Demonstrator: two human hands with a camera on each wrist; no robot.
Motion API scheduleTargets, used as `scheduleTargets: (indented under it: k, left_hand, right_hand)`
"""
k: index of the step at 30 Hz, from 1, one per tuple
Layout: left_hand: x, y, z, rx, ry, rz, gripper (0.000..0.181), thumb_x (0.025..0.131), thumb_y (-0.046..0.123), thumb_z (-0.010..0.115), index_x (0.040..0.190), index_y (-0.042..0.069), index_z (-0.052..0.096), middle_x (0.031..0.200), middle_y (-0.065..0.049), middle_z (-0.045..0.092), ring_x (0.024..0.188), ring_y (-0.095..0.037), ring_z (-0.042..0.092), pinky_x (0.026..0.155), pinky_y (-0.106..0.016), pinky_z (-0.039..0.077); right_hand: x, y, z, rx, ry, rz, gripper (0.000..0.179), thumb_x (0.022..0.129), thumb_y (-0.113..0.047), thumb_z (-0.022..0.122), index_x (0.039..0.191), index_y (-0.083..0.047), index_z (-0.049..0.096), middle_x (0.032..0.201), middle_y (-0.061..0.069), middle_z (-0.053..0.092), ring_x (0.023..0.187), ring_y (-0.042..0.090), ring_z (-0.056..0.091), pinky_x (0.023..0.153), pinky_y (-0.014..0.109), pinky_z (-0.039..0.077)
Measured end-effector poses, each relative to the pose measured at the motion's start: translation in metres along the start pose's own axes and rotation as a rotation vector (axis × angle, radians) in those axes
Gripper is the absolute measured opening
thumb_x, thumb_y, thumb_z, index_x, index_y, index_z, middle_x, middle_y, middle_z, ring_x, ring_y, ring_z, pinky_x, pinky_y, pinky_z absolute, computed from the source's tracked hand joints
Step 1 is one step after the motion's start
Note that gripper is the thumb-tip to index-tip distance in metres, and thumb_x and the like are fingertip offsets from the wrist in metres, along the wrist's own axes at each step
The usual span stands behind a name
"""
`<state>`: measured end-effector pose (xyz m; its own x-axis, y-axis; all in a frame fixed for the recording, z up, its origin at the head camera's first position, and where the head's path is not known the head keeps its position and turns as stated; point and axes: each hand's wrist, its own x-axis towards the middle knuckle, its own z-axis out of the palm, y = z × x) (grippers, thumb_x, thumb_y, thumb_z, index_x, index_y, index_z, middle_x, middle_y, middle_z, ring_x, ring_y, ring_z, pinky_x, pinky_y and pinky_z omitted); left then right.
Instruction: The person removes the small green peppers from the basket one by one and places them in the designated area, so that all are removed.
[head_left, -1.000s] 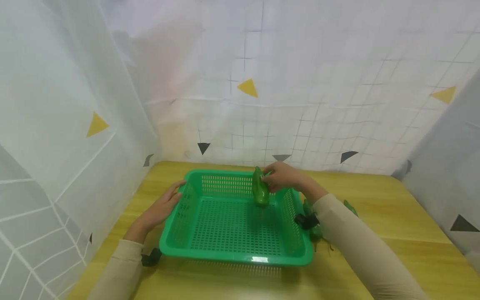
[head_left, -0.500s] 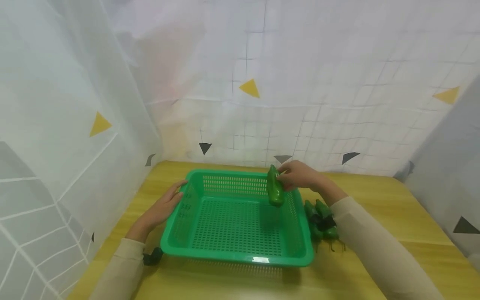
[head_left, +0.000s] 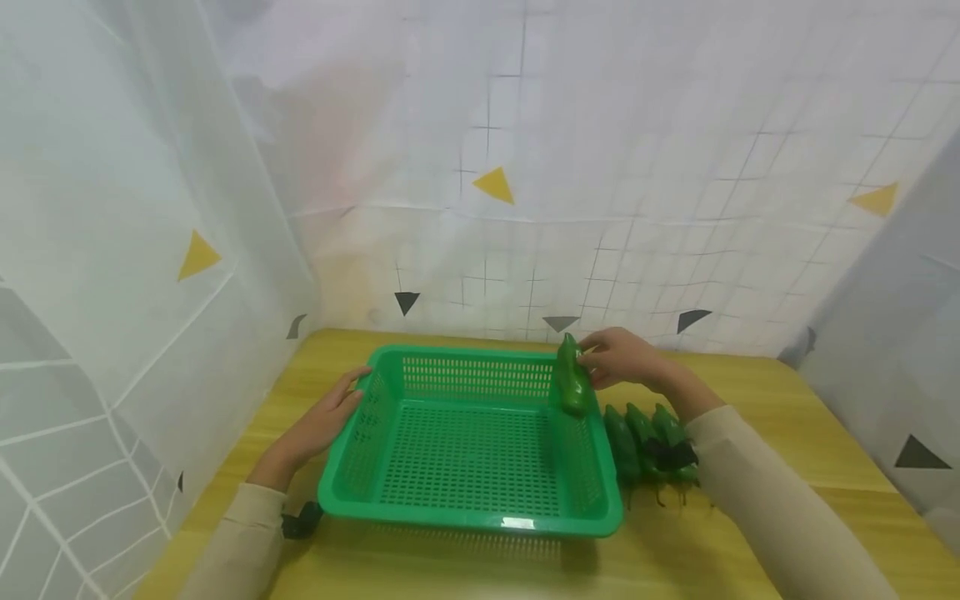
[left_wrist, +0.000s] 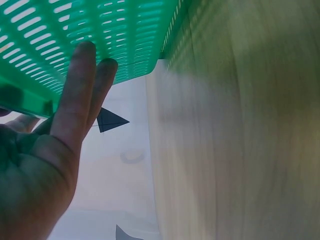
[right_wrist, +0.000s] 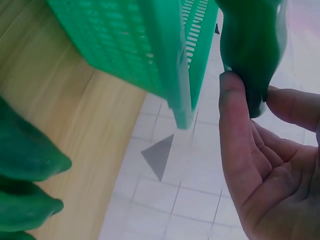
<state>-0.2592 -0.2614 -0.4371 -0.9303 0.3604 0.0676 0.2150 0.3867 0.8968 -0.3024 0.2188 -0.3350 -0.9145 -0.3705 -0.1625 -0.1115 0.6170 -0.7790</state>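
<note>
My right hand (head_left: 626, 362) pinches a long green pepper (head_left: 573, 379) near its tip, between thumb and fingers. The pepper hangs almost upright, just above the right rim of the green plastic basket (head_left: 465, 527). In the right wrist view the pinched end of this green pepper (right_wrist: 255, 50) shows clearly, beside the basket's wall (right_wrist: 115, 45). My left hand (head_left: 318, 425) rests at the basket's left rim. Its fingers (left_wrist: 75, 95) lie fairly straight along the slotted outer wall in the left wrist view; the thumb is partly cut off there.
Several green peppers (head_left: 622, 446) lie side by side on the wooden table (head_left: 795, 425), close to the basket's right wall and partly behind the right wrist's black camera (head_left: 671, 454). A white patterned sheet (head_left: 645, 167) hangs behind the table.
My right hand has carried the pepper rightward, from over the basket's interior to above its right rim. The peppers on the table show more as the forearm shifts right. My left hand stays at the rim.
</note>
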Motion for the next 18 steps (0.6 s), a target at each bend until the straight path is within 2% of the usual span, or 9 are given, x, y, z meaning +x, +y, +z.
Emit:
scheduleTargets:
  k: [4, 12, 18]
  left_hand:
    - [0.000, 0.003, -0.002, 0.017, 0.007, 0.006, 0.053, 0.113, 0.033, 0.032, 0.161, 0.014, 0.019, 0.164, -0.023, 0.017, 0.140, -0.050, 0.034, 0.110, -0.067, 0.029]
    - [0.000, -0.002, 0.000, 0.008, 0.011, -0.010, 0.054, 0.113, 0.033, 0.032, 0.162, 0.014, 0.019, 0.159, -0.025, 0.026, 0.135, -0.048, 0.043, 0.108, -0.064, 0.035]
    - [-0.001, 0.000, -0.001, 0.021, 0.005, -0.003, 0.054, 0.113, 0.035, 0.032, 0.162, 0.016, 0.019, 0.164, -0.023, 0.018, 0.141, -0.050, 0.032, 0.110, -0.068, 0.028]
  right_hand:
    - [-0.006, 0.002, -0.006, -0.018, 0.004, 0.010, 0.042, 0.103, -0.012, 0.058, 0.136, 0.014, 0.053, 0.116, 0.026, 0.068, 0.090, 0.028, 0.073, 0.079, 0.040, 0.060]
    - [-0.016, 0.010, -0.011, -0.010, -0.022, 0.017, 0.045, 0.104, -0.014, 0.058, 0.138, 0.015, 0.051, 0.117, 0.026, 0.068, 0.091, 0.027, 0.072, 0.081, 0.042, 0.060]
    - [-0.022, 0.017, -0.010, 0.031, -0.031, 0.010, 0.053, 0.105, -0.015, 0.057, 0.144, 0.018, 0.040, 0.127, 0.032, 0.061, 0.096, 0.029, 0.071, 0.084, 0.043, 0.059]
